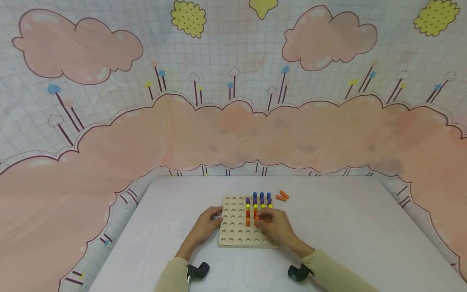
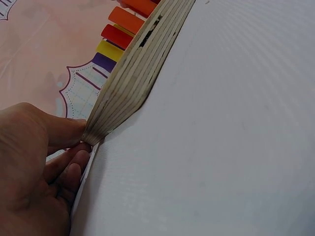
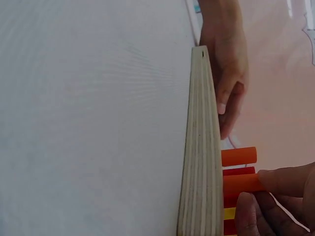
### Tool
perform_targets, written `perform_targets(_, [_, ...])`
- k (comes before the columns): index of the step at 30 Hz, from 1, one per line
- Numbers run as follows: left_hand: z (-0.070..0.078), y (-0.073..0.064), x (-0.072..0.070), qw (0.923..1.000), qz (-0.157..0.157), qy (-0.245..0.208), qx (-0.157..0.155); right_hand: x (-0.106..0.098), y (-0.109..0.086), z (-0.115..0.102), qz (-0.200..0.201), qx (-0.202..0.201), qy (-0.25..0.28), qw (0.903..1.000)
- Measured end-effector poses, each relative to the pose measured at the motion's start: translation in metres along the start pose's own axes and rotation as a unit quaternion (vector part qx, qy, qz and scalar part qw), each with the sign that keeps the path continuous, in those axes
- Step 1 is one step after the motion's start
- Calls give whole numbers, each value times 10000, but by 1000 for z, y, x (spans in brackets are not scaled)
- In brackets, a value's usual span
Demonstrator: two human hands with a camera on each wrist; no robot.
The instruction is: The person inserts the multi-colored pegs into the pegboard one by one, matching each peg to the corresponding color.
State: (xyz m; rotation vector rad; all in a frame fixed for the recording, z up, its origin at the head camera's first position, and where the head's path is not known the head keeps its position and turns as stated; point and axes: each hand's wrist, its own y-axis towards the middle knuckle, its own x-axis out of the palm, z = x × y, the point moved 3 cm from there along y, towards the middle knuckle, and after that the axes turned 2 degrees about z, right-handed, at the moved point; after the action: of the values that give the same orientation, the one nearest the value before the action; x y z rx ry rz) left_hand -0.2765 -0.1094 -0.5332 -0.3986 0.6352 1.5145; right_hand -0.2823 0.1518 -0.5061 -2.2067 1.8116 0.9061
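Observation:
A pale wooden pegboard (image 1: pixel 233 246) with rows of round holes lies on the table. Coloured pegs stand in its right half: blue ones (image 1: pixel 261 195) at the back, then purple (image 1: pixel 247 200), yellow (image 1: pixel 247 207), red (image 1: pixel 248 214) and orange (image 1: pixel 248 222). My left hand (image 1: pixel 208 223) rests against the board's left edge, thumb and index fingertips touching its side with a gap between them. My right hand (image 1: pixel 279 227) reaches over the board's right part. Its thumb and fingers pinch an orange peg (image 3: pixel 241 183), which stands upright at the board's surface, beside another orange peg (image 3: pixel 239 156).
Two loose orange pegs (image 1: pixel 283 194) lie on the white table (image 1: pixel 346 231) behind the board's right corner. Each wrist carries a black device (image 1: pixel 198 270). Behind the table hangs a cloth (image 1: pixel 233 134) printed with clouds.

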Motion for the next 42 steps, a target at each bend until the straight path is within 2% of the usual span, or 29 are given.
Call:
perform_targets(13, [0, -1, 0, 10000, -8, -4, 65, 4, -4, -3, -156, -32, 50, 9999])
perform_targets(15, [-1, -1, 0, 10000, -9, 13, 4, 4, -4, -2, -110, -104, -37, 9999])
perform_targets(20, [-3, 1, 2, 9999, -9, 86, -83, 5, -3, -1, -179, 10, -236, 9996])
perform_targets(24, [-3, 0, 2, 10000, -5, 64, -10, 1, -3, -2, -260, 76, -361, 9990])
perform_targets(29, [-1, 0, 1, 10000, -6, 44, 42, -13, 1, -10, 113, 193, -380, 9990])
perform_targets(34, [-3, 0, 0, 9999, -34, 86, 53, -38, 11, -17, 573, -10, -385, 9976])
perform_targets(42, [-3, 0, 0, 9999, -44, 98, 33, -74, 26, 3, 1067, 126, -569, 9926])
